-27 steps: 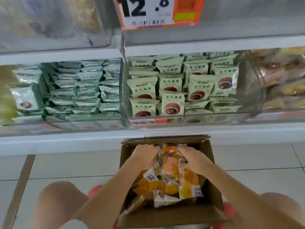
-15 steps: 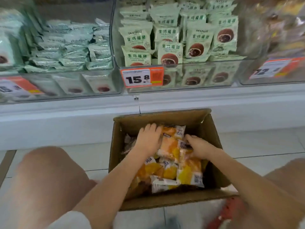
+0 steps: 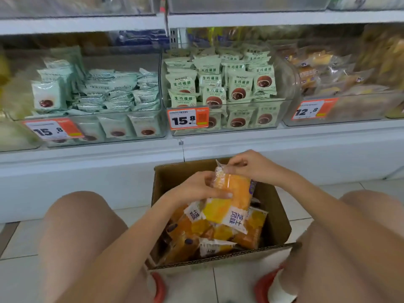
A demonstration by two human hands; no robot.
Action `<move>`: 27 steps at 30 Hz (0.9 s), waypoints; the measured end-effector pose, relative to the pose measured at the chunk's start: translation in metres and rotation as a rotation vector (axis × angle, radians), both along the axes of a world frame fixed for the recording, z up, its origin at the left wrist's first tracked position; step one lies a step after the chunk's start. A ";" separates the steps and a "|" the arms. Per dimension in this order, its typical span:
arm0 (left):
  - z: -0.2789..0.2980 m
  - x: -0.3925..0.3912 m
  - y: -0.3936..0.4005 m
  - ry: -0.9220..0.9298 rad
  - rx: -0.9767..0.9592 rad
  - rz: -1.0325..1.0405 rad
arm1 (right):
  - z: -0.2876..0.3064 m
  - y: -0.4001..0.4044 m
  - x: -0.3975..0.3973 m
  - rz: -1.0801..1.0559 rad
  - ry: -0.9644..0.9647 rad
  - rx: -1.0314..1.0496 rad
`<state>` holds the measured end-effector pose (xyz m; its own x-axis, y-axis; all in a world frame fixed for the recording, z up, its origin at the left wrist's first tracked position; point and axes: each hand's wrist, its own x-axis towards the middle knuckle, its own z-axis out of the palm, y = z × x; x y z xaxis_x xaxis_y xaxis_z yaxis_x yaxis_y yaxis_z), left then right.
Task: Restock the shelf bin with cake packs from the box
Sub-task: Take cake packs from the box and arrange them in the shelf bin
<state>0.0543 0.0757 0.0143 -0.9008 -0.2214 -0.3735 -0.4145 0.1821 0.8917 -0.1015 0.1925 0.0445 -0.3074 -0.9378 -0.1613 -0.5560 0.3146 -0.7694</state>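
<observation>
The left hand (image 3: 197, 189) and right hand (image 3: 251, 166) both grip one orange cake pack (image 3: 231, 193) above the box (image 3: 277, 217). The person should lift it clear, supporting both ends. The likely matching bin (image 3: 341, 110) sits at two o'clock; green-pack bins (image 3: 282, 119) at twelve.

- Left hand (image 3: 197, 189), centre of frame: fingers curled, thumb laid flat across what it grips, thumbnail showing.
- Left forearm runs up from lower left to the wrist, bare.
- Right hand (image 3: 251, 166), just right of centre and slightly higher: fingers bent, tips pinching at its lower left side.
- Right forearm enters from lower right, bare.
- Hands close together, not touching.
- Bare knees at lower left and lower right, outside the forearms.
</observation>
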 end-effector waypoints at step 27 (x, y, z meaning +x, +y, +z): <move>0.041 -0.019 -0.032 0.523 0.497 0.850 | 0.019 -0.010 0.000 -0.604 -0.853 -0.386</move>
